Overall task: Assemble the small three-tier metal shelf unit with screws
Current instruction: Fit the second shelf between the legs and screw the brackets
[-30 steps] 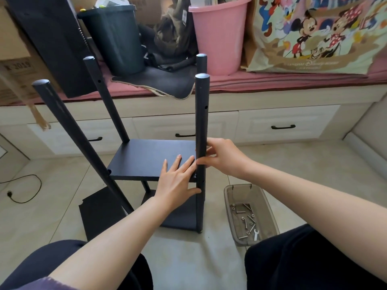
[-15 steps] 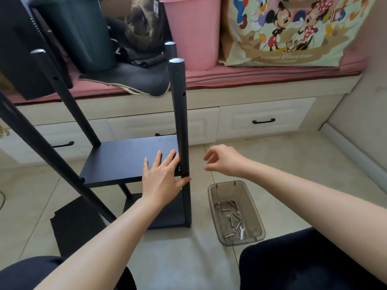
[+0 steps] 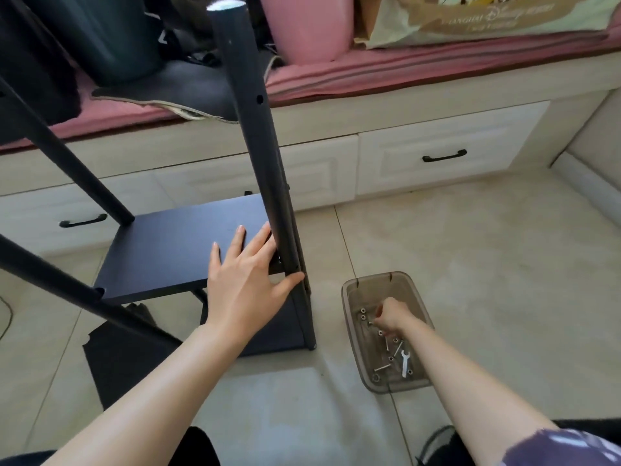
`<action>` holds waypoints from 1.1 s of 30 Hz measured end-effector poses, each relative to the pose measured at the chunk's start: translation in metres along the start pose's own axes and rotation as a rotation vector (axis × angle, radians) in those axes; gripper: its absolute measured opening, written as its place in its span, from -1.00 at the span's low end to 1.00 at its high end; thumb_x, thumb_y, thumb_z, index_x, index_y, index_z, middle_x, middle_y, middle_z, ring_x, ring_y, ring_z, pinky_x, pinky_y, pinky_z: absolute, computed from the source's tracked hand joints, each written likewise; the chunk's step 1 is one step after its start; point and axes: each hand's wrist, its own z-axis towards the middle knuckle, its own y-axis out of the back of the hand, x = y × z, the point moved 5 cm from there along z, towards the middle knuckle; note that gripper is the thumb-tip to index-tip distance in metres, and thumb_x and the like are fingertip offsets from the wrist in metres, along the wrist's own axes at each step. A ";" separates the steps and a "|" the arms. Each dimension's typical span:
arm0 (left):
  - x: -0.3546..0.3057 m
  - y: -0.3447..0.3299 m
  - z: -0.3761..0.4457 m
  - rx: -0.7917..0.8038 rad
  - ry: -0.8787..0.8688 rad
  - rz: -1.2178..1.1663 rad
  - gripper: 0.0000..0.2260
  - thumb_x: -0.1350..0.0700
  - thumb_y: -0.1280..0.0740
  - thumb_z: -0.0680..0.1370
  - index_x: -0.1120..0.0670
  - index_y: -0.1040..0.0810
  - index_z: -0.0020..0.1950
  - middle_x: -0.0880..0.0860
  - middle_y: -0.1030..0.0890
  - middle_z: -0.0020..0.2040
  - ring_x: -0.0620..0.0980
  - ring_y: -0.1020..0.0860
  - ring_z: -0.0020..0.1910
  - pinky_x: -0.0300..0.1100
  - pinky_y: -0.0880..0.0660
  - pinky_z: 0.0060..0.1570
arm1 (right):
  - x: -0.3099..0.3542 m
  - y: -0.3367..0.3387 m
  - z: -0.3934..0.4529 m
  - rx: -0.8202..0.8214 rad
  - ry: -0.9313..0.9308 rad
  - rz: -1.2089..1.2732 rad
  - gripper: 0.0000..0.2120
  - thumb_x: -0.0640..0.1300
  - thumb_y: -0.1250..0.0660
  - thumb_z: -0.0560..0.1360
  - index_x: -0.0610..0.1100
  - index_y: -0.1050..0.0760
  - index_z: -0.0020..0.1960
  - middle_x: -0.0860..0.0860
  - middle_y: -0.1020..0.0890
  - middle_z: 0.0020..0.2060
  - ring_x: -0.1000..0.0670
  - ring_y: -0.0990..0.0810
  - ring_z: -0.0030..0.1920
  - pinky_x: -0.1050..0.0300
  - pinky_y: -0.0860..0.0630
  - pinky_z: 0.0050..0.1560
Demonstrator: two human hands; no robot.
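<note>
The only readable lettering sits at the top right of the frame, on the printed bag (image 3: 487,20) lying on the pink cushion (image 3: 403,67): a brown banner carries the script word "Disney", flanked by smaller capitals too blurred to read with any certainty. Nothing else shows legible text.

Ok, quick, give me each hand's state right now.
Left hand: open, fingers flat on the middle shelf, thumb against the post.
Right hand: down in the tray among the screws; cannot tell whether it holds one.
</note>
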 end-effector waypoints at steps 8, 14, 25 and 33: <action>-0.008 0.006 -0.008 -0.129 -0.001 -0.035 -0.52 -0.15 -0.51 0.45 0.01 -0.60 0.32 -0.04 -0.54 0.40 0.21 -0.34 0.52 0.39 -0.26 0.38 | -0.009 -0.034 0.046 -0.016 -0.012 -0.009 -0.75 -0.19 -0.21 0.62 -0.29 -0.52 0.22 -0.22 -0.59 0.22 -0.21 -0.56 0.23 0.05 -0.48 0.18; -0.010 0.002 -0.006 -0.176 -0.021 -0.017 -0.54 -0.18 -0.41 0.44 0.03 -0.61 0.25 -0.02 -0.59 0.34 0.24 -0.42 0.46 0.41 -0.34 0.32 | -0.017 -0.050 0.054 -0.081 -0.027 -0.069 -0.78 -0.30 -0.17 0.60 -0.24 -0.49 0.20 -0.19 -0.57 0.22 -0.19 -0.56 0.22 0.07 -0.49 0.11; -0.016 -0.004 -0.008 -0.213 -0.008 -0.072 -0.51 0.04 -0.61 0.37 0.18 -0.58 0.22 0.10 -0.64 0.13 0.37 -0.47 0.37 0.34 -0.41 0.32 | -0.011 -0.045 0.037 -0.103 0.066 -0.280 -0.72 -0.34 -0.18 0.56 -0.21 -0.53 0.20 -0.16 -0.61 0.17 -0.18 -0.60 0.17 0.04 -0.53 0.06; -0.016 -0.006 -0.009 -0.159 0.103 -0.235 -0.62 0.07 -0.58 0.42 0.00 -0.51 0.14 0.02 -0.66 0.11 0.14 -0.53 0.34 0.10 -0.12 0.55 | -0.013 -0.030 0.018 -0.073 0.008 0.079 -0.89 -0.35 -0.29 0.55 -0.33 -0.53 0.06 -0.23 -0.61 0.08 -0.22 -0.68 -0.03 -0.07 -0.65 -0.01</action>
